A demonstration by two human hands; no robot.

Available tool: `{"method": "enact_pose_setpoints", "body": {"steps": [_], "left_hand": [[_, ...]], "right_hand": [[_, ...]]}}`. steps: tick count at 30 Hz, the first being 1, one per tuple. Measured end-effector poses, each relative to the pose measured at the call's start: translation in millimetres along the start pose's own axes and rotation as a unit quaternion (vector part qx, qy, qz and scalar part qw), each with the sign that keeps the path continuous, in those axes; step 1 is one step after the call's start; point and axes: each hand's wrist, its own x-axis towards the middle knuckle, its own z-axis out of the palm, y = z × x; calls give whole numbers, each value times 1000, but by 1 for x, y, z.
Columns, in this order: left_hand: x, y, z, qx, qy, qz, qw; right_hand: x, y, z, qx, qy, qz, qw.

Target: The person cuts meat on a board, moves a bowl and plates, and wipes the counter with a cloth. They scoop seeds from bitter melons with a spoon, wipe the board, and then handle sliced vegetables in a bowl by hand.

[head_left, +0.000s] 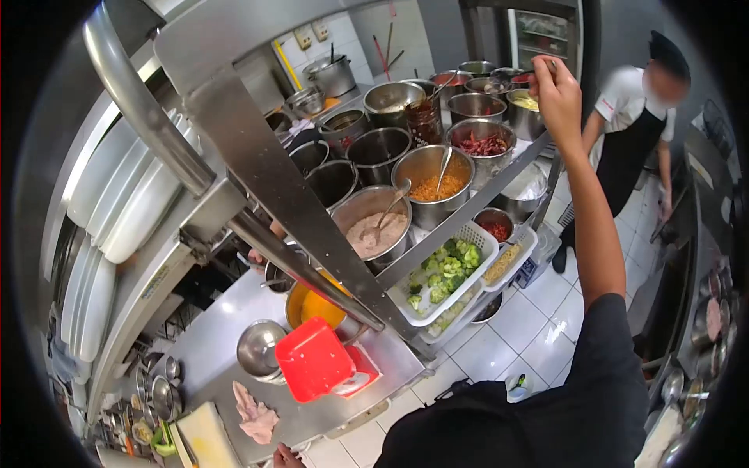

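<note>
right hand [555,90] closes fingertips on a slim dark utensil [523,77], pointing left toward round steel bowls [527,122]; left hand [286,457], cropped, grip unclear.

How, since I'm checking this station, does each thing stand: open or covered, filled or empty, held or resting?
Right hand: raised, closed, seemingly on a utensil
Left hand: partly in view, grip unclear
Meat: raw-looking, uncovered
Red tub: open
Steel bowl: open, apparently empty
Broccoli: cut, uncovered
Chillies: uncovered
Spoon: resting in orange food
Dishes: stacked
</note>
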Motion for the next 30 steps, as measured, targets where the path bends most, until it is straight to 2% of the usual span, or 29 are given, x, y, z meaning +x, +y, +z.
{"method": "enact_pose_setpoints", "body": {"steps": [3, 4, 6, 7, 8, 9, 11, 14, 17, 19, 20, 22, 24, 27, 28, 29, 30], "left_hand": [[-2, -24, 4, -13, 17, 1, 1000], [-12, -22, 9, -10, 35, 12, 999], [-32, -18, 11, -4, 45, -35, 998], [-41, -20, 10, 10, 41, -13, 999], [-50, -23, 7, 25, 34, 9, 999], [-59, -25, 3, 48, 48, -16, 998], [-66, -30, 0, 68, 67, -43, 995], [-76, -40, -20, 75, 85, -65, 991], [-79, -54, -44, 82, 94, -83, 989], [-81, -71, -65, 71, 107, -88, 988], [-80, -78, -76, 65, 116, -99, 986], [-81, -97, -102, 51, 129, -103, 985], [-83, -120, -132, 56, 132, -127, 982], [-84, -166, -181, 44, 146, -132, 980], [-85, -177, -197, 32, 152, -133, 979], [-87, -185, -211, 18, 159, -139, 977], [-89, -191, -228, 11, 167, -143, 975]], "right_hand": [[26, 51, 21, -3, -87, 101, 991], [30, 62, 27, -18, -108, 167, 980], [38, 82, 37, -62, -152, 237, 958], [46, 100, 37, -100, -209, 214, 949], [44, 102, 40, -63, -215, 272, 936], [42, 109, 35, -5, -244, 262, 934], [69, 149, 23, -197, -265, 210, 920], [54, 124, -7, -110, -156, 105, 976], [-3, 32, -49, -87, -269, -56, 958], [-41, -4, -64, -101, -248, -146, 952], [-62, -22, -67, 68, -241, 11, 968], [-92, -36, -82, 177, -322, 105, 924], [-132, -66, -70, 301, -422, 169, 839], [-248, -218, -22, 451, -510, 86, 728], [-280, -261, -5, 479, -500, 33, 721], [-300, -282, 15, 466, -576, -8, 671], [-331, -314, 28, 427, -640, 24, 639]]}}
